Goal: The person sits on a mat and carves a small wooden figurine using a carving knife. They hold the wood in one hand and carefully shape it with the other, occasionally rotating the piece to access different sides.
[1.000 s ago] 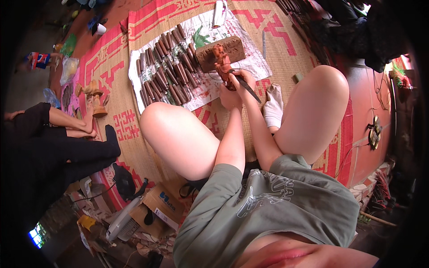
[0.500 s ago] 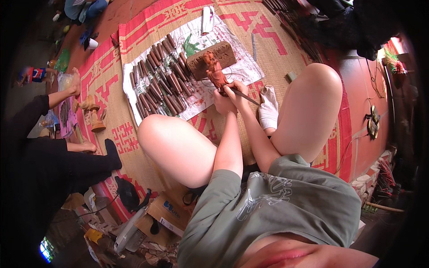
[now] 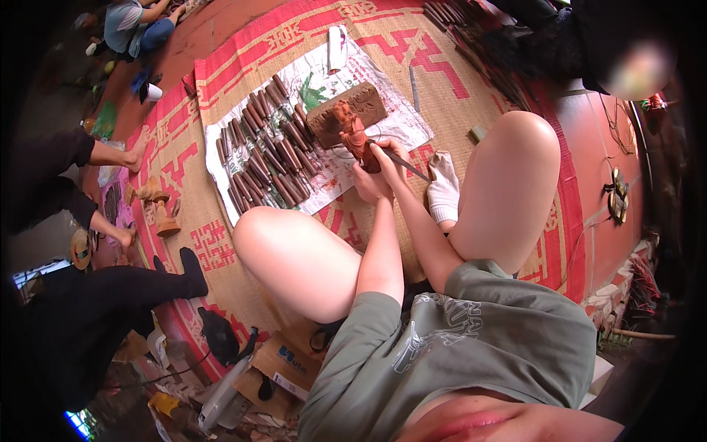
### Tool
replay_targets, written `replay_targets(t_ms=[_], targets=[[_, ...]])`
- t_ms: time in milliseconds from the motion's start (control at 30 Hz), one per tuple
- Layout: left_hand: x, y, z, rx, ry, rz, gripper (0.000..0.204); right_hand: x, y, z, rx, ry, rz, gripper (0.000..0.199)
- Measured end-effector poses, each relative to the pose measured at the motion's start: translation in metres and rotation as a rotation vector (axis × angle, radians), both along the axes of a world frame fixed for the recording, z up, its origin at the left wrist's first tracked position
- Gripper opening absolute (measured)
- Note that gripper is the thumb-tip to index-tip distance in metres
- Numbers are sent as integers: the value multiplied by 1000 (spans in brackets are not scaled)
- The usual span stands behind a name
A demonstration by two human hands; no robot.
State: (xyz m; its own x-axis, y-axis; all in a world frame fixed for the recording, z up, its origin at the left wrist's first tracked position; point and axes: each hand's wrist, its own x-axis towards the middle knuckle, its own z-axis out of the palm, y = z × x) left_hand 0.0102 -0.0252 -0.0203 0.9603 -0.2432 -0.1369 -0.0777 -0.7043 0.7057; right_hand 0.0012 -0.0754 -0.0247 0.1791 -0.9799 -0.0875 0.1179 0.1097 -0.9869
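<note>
Head view, nearest first: beside the person's grey-green shirt (image 3: 456, 361) stands a cardboard box (image 3: 293, 359), its contents not distinguishable. Both forearms reach forward between bent bare knees, bringing the hands close together. The left hand (image 3: 373, 186) has its fingers wrapped around the lower end of a reddish-brown carved figurine (image 3: 355, 140), whose head points away from the person, in front of a brown block (image 3: 361, 105). Just right of it, the right hand (image 3: 391, 160) has its fingers closed on a slim dark tool (image 3: 414, 171) slanting toward a white sock (image 3: 443, 195); the fingertips are too small to read. Beyond, a white sheet (image 3: 403, 121) on a patterned mat (image 3: 188, 136) carries rows of brown-handled tools (image 3: 269, 151). Farther left are wooden pieces (image 3: 166, 217), a green bag (image 3: 106, 116) and a white cup (image 3: 152, 93), both with contents unclear. Since half a second ago, a co-worker's bare foot (image 3: 138, 153) has shifted, and a person in blue (image 3: 124, 29) shows more fully; both grips look unchanged.
</note>
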Motion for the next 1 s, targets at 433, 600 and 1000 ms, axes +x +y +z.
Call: replay_targets(t_ms=[433, 600, 1000], targets=[[1, -1, 4, -20, 55, -8, 37, -15, 7, 8, -284, 285, 262, 17], [-2, -7, 10, -12, 55, -23, 32, -12, 4, 1, -230, 142, 125, 14], [3, 5, -6, 37, -1, -52, 27, -7, 19, 27, -407, 234, 190, 15]])
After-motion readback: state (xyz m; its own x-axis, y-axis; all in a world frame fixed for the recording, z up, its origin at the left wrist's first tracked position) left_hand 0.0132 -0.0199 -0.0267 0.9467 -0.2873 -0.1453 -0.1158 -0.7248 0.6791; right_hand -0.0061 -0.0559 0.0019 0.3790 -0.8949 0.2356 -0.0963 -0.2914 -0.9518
